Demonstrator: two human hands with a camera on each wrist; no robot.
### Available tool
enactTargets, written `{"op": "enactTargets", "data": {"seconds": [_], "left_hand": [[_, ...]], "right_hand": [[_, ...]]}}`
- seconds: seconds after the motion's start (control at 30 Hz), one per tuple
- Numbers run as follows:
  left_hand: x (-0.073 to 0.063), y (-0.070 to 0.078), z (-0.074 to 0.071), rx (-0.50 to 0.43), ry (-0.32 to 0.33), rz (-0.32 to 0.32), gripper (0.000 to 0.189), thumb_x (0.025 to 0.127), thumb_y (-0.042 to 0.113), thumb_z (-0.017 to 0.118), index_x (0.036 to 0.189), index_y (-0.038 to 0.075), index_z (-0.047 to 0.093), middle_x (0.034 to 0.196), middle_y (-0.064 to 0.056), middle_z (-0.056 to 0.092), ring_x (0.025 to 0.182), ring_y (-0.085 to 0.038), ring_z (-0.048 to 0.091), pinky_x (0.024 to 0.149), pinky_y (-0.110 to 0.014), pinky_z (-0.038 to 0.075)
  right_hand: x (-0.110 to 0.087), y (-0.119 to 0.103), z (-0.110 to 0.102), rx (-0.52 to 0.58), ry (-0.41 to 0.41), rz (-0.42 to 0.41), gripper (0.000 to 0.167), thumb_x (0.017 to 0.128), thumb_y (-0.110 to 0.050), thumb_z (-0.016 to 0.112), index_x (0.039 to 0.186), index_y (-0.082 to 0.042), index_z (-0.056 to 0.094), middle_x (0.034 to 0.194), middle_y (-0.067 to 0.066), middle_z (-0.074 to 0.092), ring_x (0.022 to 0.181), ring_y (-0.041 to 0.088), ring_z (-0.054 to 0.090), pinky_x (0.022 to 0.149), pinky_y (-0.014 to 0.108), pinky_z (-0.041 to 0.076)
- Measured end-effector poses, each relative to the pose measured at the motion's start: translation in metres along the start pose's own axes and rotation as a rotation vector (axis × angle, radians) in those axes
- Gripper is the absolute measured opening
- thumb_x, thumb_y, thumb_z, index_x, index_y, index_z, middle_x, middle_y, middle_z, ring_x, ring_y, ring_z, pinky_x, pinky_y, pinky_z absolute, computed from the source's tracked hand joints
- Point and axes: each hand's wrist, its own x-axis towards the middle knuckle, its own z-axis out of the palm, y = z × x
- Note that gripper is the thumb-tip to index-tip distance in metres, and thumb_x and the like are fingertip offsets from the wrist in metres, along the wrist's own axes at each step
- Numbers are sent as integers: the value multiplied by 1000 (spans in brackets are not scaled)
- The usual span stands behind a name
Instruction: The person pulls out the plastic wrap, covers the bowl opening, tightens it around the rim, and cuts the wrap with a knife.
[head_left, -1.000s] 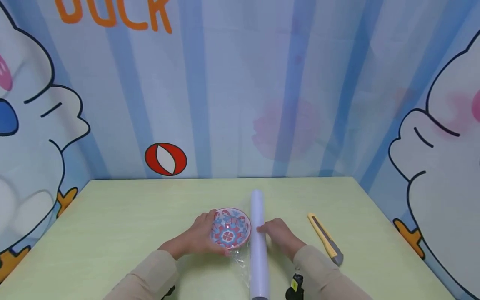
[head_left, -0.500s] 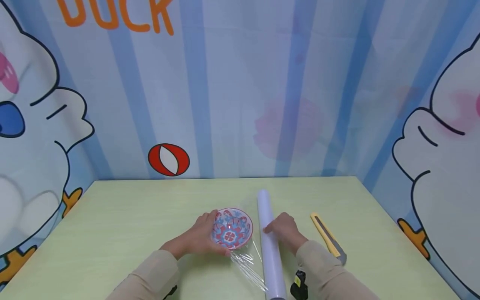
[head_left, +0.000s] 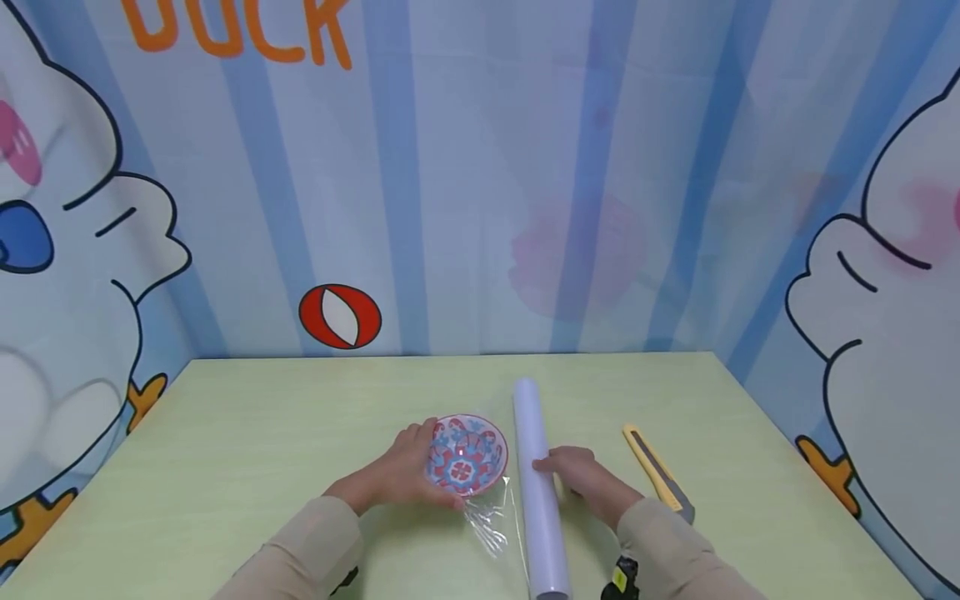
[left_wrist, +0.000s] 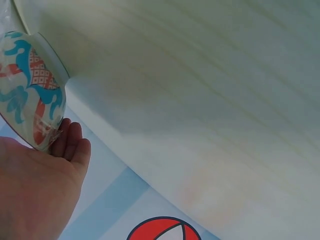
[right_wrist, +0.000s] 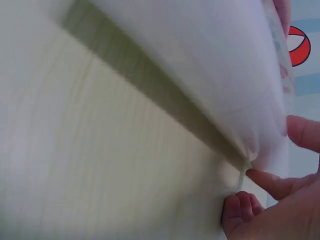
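Observation:
A bowl (head_left: 467, 456) patterned in red and blue stands tilted at mid-table, its inside facing me. My left hand (head_left: 408, 471) grips its left side, thumb low at the rim and fingers behind; the left wrist view shows the bowl's outside (left_wrist: 32, 85) above the palm. Clear cling film (head_left: 489, 521) hangs in creases below the bowl and runs toward a long pale roll of cling film (head_left: 542, 500). My right hand (head_left: 592, 479) holds the roll from its right side. In the right wrist view its thumb and forefinger (right_wrist: 272, 182) are at the roll's surface.
A yellow and grey box cutter (head_left: 658, 473) lies on the table (head_left: 247, 450) beyond my right forearm. A striped cloth backdrop (head_left: 480, 175) with cartoon figures rises behind the table's far edge.
The roll has shifted right, away from the bowl, opening a gap crossed by stretched film. My right hand moved along with it and turned lower on its side. The left hand keeps its grip.

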Motion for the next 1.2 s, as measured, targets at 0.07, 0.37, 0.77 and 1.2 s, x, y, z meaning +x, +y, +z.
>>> {"op": "enactTargets", "data": {"seconds": [0.07,0.37,0.77,1.2], "left_hand": [[0,1,0,-3,2,-3,126,53,62,78,145,5,14,136,-13,34,121,-24,34,99,-47,42],[-1,4,-1,0,-8,-8,126,53,63,78,145,5,14,136,-12,33,121,-24,34,99,-46,42],[-3,-1,0,-14,-4,-27,125,53,63,78,146,7,15,140,-11,32,124,-24,33,99,-50,41],[-5,-3,0,-16,15,-25,124,54,60,79,146,7,15,140,-12,31,125,-24,33,101,-49,39]], "right_hand": [[-9,-6,-1,20,-10,-21,60,78,-30,67,122,6,51,128,25,47,116,38,46,99,48,39],[-41,-39,-4,86,35,13,17,75,-8,64,82,-1,50,75,5,40,66,17,39,63,26,39],[-50,-42,-13,-148,202,-57,31,66,-7,69,81,3,44,112,23,35,81,30,49,72,41,49],[-46,-22,-23,-151,84,-108,50,78,-21,70,109,7,41,104,22,49,87,28,52,74,38,48]]}}
